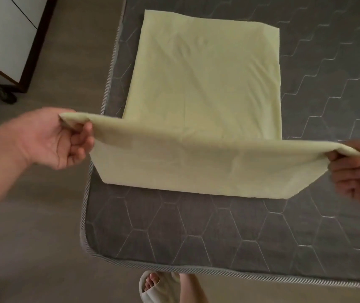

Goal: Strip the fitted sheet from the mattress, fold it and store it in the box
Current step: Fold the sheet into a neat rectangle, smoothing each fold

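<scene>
Sheet [198,84] folded on mattress [196,226]; left hand [52,138], right hand [358,171] pinch near corners.

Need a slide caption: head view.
Left hand and right hand hold one end of the fitted sheet off the mattress.

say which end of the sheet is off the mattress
The sheet's near end, gripped at its corners by left hand and right hand; the far end lies flat on the mattress.
</scene>
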